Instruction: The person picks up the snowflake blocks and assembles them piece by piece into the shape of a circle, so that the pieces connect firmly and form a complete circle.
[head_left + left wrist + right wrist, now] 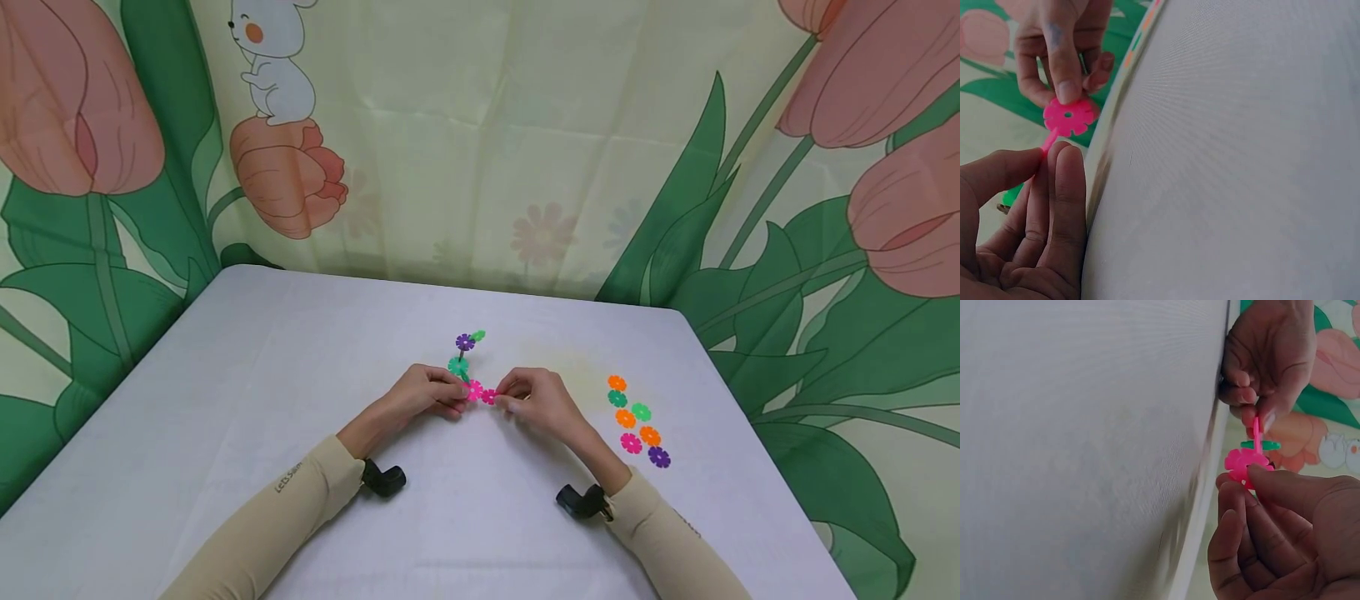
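Between the two hands is a small chain of notched plastic flower discs. My left hand (426, 392) pinches one pink disc (474, 390) between thumb and fingers. A second pink disc (1069, 116) is pinched by my right hand (542, 402), and its edge meets the first one, standing crosswise to it in the left wrist view. From the left-hand disc the chain runs on upward in the head view: a teal disc (458, 366), a purple disc (465, 342), then a light green disc (478, 335) at the end. Fingers partly cover both pink discs.
To the right on the white-covered table (300, 333) lie several loose discs: orange (617, 382), teal (617, 398), light green (641, 412), pink (631, 443) and purple (659, 457). A curtain (450, 150) printed with tulips hangs behind the table.
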The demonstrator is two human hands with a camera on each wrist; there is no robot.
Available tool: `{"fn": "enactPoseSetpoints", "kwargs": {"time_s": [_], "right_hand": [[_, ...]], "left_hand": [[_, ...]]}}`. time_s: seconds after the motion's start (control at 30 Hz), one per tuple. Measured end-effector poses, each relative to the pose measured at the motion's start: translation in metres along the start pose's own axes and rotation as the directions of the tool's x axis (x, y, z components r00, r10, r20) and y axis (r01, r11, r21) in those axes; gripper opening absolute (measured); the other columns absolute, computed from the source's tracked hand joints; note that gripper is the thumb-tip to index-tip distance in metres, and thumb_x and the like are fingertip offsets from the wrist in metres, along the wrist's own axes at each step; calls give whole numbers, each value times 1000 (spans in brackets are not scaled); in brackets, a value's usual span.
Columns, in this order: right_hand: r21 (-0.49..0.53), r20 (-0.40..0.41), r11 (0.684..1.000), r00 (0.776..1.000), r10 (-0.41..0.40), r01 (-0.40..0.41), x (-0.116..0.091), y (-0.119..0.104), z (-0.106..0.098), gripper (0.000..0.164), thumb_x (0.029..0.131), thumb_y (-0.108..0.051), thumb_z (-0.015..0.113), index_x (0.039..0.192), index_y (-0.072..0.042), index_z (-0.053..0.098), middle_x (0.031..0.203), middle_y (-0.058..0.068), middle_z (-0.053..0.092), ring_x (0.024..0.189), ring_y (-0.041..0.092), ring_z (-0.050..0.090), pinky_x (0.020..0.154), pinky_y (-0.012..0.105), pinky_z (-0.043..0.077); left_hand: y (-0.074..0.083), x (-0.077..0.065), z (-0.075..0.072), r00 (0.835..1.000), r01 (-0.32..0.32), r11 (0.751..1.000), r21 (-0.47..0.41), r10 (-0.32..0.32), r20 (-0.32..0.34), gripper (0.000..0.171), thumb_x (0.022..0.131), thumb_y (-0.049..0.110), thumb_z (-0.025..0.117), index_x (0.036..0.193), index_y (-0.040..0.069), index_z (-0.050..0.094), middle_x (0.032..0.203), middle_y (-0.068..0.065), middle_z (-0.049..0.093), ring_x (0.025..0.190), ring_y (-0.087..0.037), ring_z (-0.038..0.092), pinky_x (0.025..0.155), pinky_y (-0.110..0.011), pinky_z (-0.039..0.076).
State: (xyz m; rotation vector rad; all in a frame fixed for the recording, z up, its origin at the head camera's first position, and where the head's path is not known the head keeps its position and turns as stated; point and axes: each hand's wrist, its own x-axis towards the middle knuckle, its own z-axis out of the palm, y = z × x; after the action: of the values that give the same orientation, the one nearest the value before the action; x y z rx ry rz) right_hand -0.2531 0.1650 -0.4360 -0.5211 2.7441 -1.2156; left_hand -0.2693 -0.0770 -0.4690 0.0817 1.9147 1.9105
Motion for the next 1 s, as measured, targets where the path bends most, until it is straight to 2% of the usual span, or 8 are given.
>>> {"fn": "enactPoseSetpoints", "kwargs": {"time_s": [0.4, 0.6, 1.0], "right_hand": [[-46, -11, 996, 997, -77, 76, 3, 1, 3, 7, 91, -8, 83, 95, -11, 79, 87, 3, 82, 74, 8, 72, 69, 21, 58], [-100, -53, 989, 991, -119, 113, 4, 0, 5, 8, 89, -9, 85, 93, -13, 80, 89, 1, 82, 80, 11, 76, 72, 22, 61], [-146, -80, 984, 990, -114, 101, 4, -5, 7, 6, 89, -11, 85, 93, -13, 82, 89, 1, 83, 81, 11, 75, 73, 22, 60]], "left_hand": [[-1, 0, 0, 1000, -3, 1000, -2, 3, -8, 20, 98, 10, 74, 110, -5, 75, 85, -8, 80, 73, -15, 76, 74, -30, 68], [0, 1, 0, 1000, 10, 1000, 3, -10, -17, 18, 98, 10, 74, 110, -4, 75, 84, -8, 79, 73, -15, 76, 73, -29, 67], [-2, 2, -2, 1000, -4, 1000, -1, 4, -4, 20, 98, 9, 74, 111, -6, 73, 83, -7, 79, 73, -14, 75, 73, -29, 67]]}}
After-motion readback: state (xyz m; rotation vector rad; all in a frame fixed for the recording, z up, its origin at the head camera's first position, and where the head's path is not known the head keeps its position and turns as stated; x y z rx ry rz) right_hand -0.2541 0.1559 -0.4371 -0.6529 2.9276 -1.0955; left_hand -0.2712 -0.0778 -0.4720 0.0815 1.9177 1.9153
